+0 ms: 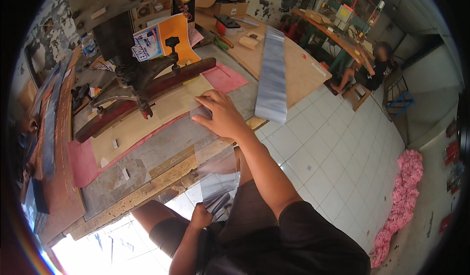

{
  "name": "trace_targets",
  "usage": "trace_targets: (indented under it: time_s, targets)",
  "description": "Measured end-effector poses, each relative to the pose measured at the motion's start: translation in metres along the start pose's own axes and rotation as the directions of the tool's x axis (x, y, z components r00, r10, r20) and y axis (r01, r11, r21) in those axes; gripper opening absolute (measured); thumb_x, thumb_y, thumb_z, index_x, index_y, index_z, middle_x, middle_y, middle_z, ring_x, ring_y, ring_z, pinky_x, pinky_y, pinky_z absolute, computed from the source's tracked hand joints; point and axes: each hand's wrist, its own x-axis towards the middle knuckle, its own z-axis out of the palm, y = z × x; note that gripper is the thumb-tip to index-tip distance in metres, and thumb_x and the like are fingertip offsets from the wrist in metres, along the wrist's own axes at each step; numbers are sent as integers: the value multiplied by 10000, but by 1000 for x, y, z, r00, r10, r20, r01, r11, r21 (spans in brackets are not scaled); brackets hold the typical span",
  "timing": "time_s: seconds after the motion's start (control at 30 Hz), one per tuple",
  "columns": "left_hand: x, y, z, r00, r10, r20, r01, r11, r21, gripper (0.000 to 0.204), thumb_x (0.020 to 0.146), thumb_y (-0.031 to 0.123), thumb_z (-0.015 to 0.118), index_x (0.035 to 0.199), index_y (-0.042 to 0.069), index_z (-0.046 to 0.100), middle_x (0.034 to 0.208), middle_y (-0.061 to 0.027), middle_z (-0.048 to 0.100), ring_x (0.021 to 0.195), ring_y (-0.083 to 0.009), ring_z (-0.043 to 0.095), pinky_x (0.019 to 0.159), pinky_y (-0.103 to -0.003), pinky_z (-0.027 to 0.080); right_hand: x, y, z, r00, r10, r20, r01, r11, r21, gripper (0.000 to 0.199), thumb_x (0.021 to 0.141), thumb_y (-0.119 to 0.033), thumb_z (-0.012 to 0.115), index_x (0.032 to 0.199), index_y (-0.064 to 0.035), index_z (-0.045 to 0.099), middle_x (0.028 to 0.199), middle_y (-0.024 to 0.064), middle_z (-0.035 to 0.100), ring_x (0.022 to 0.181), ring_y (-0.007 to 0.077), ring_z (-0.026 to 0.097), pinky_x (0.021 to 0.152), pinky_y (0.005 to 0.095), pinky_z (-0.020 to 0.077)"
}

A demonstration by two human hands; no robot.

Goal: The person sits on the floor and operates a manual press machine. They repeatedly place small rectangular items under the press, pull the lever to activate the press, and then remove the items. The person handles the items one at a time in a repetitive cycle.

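A strip of clear plastic film [215,162] runs from the worktable's front edge down to my lap. My left hand [200,216] is closed around the gathered lower part of it. Over the table, my right hand [218,112] lies at the film's upper end, thumb and fingers apart; whether it presses on the film is hard to see. Just beyond it a press with a long red bar [156,99] stands over a yellowish strip [156,113], which rests on a pink sheet [83,162].
A stack of long grey film strips [271,74] lies on the right table [298,79]. Pliers [225,41] and a box [223,6] are at the back. Small scraps [126,173] dot the metal top. Someone sits [374,67] at another bench; a pink bundle [399,201] lies along the right wall.
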Motion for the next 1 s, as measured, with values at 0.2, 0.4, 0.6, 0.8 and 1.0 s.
trace_targets:
  time_s: [0.2,0.4,0.6,0.8,1.0]
  targets:
    - [0,-6,2,1000,-6,0,6,999,-31,762,644,-214,343,1293,26,661,1273,-145,696,1261,-256,618,1079,-305,424,1,1,0,1000,7,4,-7,1000,0,565,857,-379,754,1261,-2,640,1247,108,576,1223,294,518,1061,422,402]
    - [0,-4,1,1000,-28,-1,28,1000,-14,736,657,-213,360,1281,25,669,1259,-142,703,1245,-258,629,1067,-309,436,0,1,-2,1000,4,20,-5,1000,17,509,877,-341,740,1247,-6,640,1228,113,579,1209,296,524,1053,425,407]
    - [-1,0,1,999,-41,-11,41,999,12,702,670,-210,380,1258,24,684,1227,-153,714,1215,-265,650,1038,-315,463,-1,1,2,1000,12,-27,-13,1000,-20,481,907,-309,710,1281,-17,629,1217,125,558,1185,303,529,1046,426,412]
    - [-1,-4,2,1000,-25,-15,25,1000,-5,701,664,-210,381,1245,26,692,1220,-159,716,1212,-273,651,1034,-320,467,0,0,1,1000,14,12,-13,999,-41,489,919,-314,697,1308,-28,624,1226,118,550,1189,302,528,1051,421,413]
    - [0,7,-1,999,-41,-12,41,999,13,698,661,-201,384,1250,20,686,1210,-171,717,1197,-292,659,1028,-333,474,-1,0,0,1000,9,-10,-10,1000,-14,419,915,-274,699,1252,-32,642,1219,107,565,1191,297,529,1059,418,413]
